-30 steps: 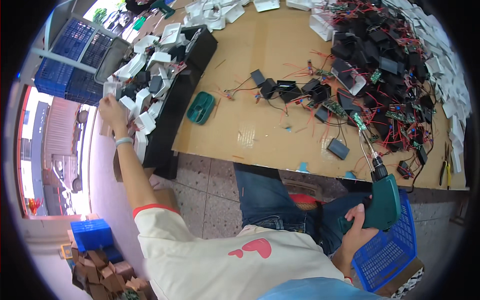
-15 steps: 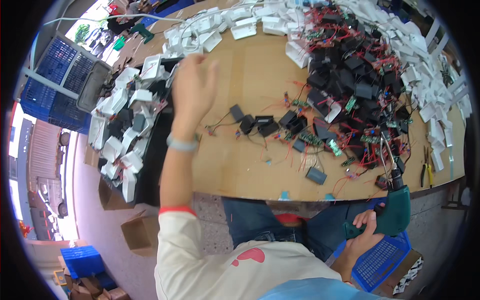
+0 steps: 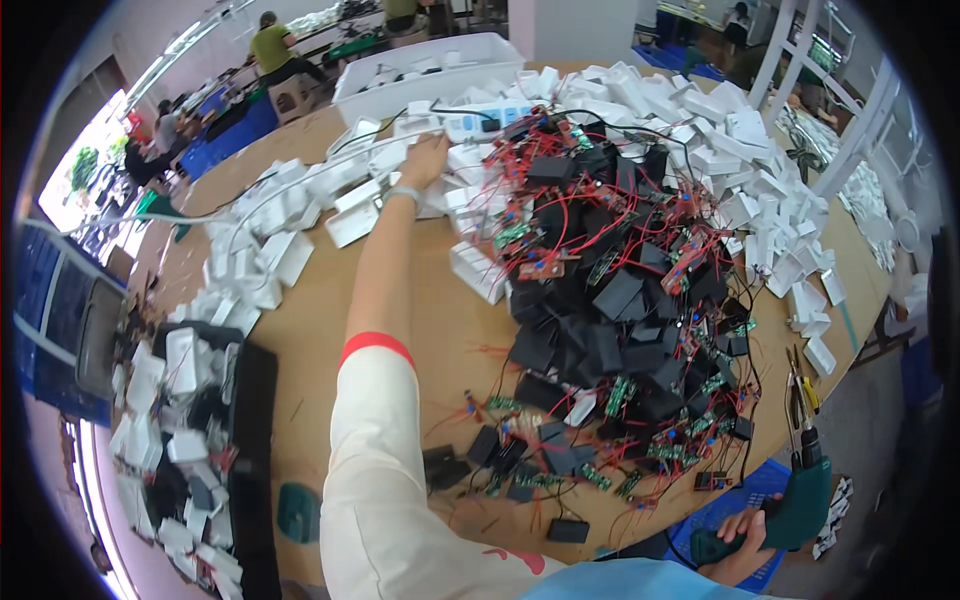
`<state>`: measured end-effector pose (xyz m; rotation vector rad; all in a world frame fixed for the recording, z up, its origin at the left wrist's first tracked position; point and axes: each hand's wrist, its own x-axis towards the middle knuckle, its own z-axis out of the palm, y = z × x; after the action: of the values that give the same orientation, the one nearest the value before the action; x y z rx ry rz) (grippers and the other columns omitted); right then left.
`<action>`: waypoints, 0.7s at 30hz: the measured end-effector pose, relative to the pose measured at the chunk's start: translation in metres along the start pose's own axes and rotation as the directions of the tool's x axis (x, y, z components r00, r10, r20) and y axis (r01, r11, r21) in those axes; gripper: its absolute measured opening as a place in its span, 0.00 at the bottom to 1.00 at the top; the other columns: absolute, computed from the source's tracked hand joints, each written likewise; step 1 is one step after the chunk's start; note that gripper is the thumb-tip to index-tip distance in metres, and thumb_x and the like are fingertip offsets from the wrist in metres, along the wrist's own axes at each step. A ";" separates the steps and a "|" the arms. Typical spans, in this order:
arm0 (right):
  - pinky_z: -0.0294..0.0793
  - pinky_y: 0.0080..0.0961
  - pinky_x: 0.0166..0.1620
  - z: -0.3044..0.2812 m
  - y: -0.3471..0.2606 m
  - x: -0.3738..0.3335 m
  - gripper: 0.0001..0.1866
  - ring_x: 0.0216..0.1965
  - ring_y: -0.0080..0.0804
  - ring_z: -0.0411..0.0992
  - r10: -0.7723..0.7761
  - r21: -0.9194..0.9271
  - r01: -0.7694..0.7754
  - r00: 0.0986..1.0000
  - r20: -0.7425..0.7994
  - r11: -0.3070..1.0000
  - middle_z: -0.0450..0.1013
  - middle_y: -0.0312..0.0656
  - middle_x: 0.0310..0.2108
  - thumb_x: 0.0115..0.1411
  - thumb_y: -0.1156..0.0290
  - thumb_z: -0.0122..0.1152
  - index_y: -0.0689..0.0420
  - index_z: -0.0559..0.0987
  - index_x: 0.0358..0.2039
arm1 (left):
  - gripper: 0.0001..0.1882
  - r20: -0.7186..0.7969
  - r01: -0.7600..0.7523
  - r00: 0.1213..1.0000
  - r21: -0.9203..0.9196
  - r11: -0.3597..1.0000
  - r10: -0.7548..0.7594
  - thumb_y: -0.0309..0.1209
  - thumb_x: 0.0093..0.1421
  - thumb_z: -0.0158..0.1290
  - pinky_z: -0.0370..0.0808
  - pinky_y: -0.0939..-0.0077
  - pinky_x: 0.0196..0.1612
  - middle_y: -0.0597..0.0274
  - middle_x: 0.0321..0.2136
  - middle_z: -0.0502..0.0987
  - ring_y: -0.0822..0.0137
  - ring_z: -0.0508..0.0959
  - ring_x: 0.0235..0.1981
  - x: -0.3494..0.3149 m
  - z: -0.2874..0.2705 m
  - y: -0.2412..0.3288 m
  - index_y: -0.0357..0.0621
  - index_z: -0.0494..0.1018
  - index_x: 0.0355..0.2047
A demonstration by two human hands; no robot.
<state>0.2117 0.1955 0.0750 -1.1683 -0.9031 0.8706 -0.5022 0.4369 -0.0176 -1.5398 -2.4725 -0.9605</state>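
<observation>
My left arm stretches far across the table, and my left hand (image 3: 428,158) is closed on a white plastic case (image 3: 432,203) among the heap at the back; its fingertips are partly hidden. Low at the right, my right hand (image 3: 740,540) is wrapped around the handle of a green soldering gun (image 3: 800,507), its metal tip pointing up and away. A large pile of black boxes (image 3: 620,300) with red wires and green circuit boards (image 3: 620,397) fills the middle and right of the table.
White cases (image 3: 745,130) spread along the back and right. A black bin (image 3: 258,430) holding more cases stands at the left, near a teal dish (image 3: 298,512). Yellow-handled pliers (image 3: 809,393) lie at the right edge. A white power strip (image 3: 490,120) and large white tub (image 3: 430,75) stand at the back.
My left hand has moved from beside the black bin to the white cases at the back. The view has tilted up and shifted. My right hand still holds the soldering gun.
</observation>
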 end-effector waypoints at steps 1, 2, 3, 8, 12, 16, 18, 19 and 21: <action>0.61 0.23 0.25 -0.002 0.004 0.003 0.21 0.20 0.20 0.57 -0.019 -0.019 0.019 0.999 -0.032 1.000 0.58 0.33 0.23 0.67 0.67 0.59 0.63 0.68 0.56 | 0.27 0.019 -0.025 0.999 -0.011 1.000 0.025 0.47 0.70 0.35 0.61 0.52 0.66 0.43 0.57 0.74 0.44 0.69 0.61 0.006 0.009 0.017 0.47 0.76 0.56; 0.61 0.23 0.25 0.003 0.004 0.004 0.21 0.20 0.20 0.57 -0.012 -0.032 0.011 0.999 -0.046 0.999 0.58 0.33 0.23 0.67 0.67 0.59 0.63 0.68 0.56 | 0.27 0.031 -0.045 0.998 -0.040 0.998 0.046 0.46 0.69 0.36 0.61 0.53 0.67 0.43 0.58 0.73 0.45 0.69 0.62 0.003 0.005 0.025 0.48 0.76 0.57; 0.61 0.23 0.25 0.009 0.000 0.004 0.20 0.21 0.20 0.57 -0.011 -0.041 0.009 0.999 -0.042 0.999 0.58 0.33 0.23 0.67 0.68 0.58 0.63 0.69 0.56 | 0.26 0.043 -0.051 0.998 -0.064 0.997 0.054 0.46 0.69 0.37 0.61 0.54 0.67 0.43 0.59 0.73 0.45 0.69 0.62 -0.005 -0.007 0.030 0.48 0.76 0.57; 0.61 0.22 0.28 0.018 -0.001 0.011 0.20 0.22 0.19 0.56 0.016 -0.005 -0.016 1.000 0.022 1.000 0.56 0.32 0.23 0.68 0.69 0.57 0.63 0.69 0.57 | 0.26 0.126 -0.086 0.986 -0.185 0.979 0.110 0.45 0.68 0.43 0.64 0.64 0.65 0.47 0.60 0.72 0.49 0.70 0.61 -0.016 -0.041 0.051 0.48 0.73 0.61; 0.61 0.21 0.25 0.016 0.001 0.012 0.17 0.21 0.20 0.57 0.003 -0.002 -0.003 1.000 -0.016 1.000 0.58 0.33 0.23 0.68 0.71 0.54 0.65 0.68 0.54 | 0.29 0.413 0.184 0.911 -0.384 0.905 -0.010 0.47 0.70 0.42 0.63 0.67 0.65 0.52 0.61 0.71 0.58 0.70 0.61 -0.049 -0.066 0.084 0.46 0.67 0.65; 0.61 0.19 0.26 0.011 -0.001 0.011 0.19 0.21 0.19 0.57 -0.019 0.036 0.018 1.000 0.013 0.999 0.58 0.33 0.24 0.68 0.72 0.54 0.65 0.67 0.56 | 0.30 0.376 0.281 0.922 -0.487 0.827 -0.092 0.49 0.72 0.38 0.63 0.66 0.64 0.52 0.65 0.68 0.58 0.68 0.62 -0.076 -0.069 0.096 0.43 0.67 0.65; 0.61 0.19 0.26 0.008 -0.001 0.008 0.19 0.21 0.19 0.57 -0.004 0.048 0.002 1.000 0.030 0.999 0.58 0.33 0.24 0.68 0.72 0.54 0.65 0.68 0.56 | 0.30 0.346 0.261 0.934 -0.481 0.837 -0.093 0.49 0.72 0.37 0.63 0.66 0.64 0.52 0.65 0.68 0.57 0.68 0.63 -0.089 -0.079 0.095 0.44 0.67 0.65; 0.61 0.19 0.26 0.007 -0.001 0.007 0.19 0.21 0.18 0.57 0.006 0.062 -0.009 0.999 0.049 0.998 0.58 0.33 0.24 0.68 0.72 0.53 0.65 0.68 0.56 | 0.31 0.394 0.271 0.914 -0.419 0.867 -0.095 0.51 0.72 0.36 0.64 0.65 0.64 0.52 0.66 0.66 0.57 0.67 0.63 -0.095 -0.087 0.091 0.46 0.65 0.66; 0.61 0.19 0.27 0.003 -0.003 0.006 0.19 0.22 0.18 0.57 0.014 0.090 -0.020 0.997 0.071 0.996 0.58 0.33 0.24 0.68 0.71 0.54 0.65 0.68 0.56 | 0.32 0.502 0.278 0.859 -0.293 0.915 -0.100 0.54 0.74 0.32 0.65 0.64 0.63 0.51 0.68 0.63 0.55 0.66 0.65 -0.111 -0.101 0.103 0.50 0.62 0.69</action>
<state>0.2114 0.2018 0.0794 -1.0739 -0.9030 0.9623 -0.3873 0.3258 0.0701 -1.8556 -2.9706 -1.2501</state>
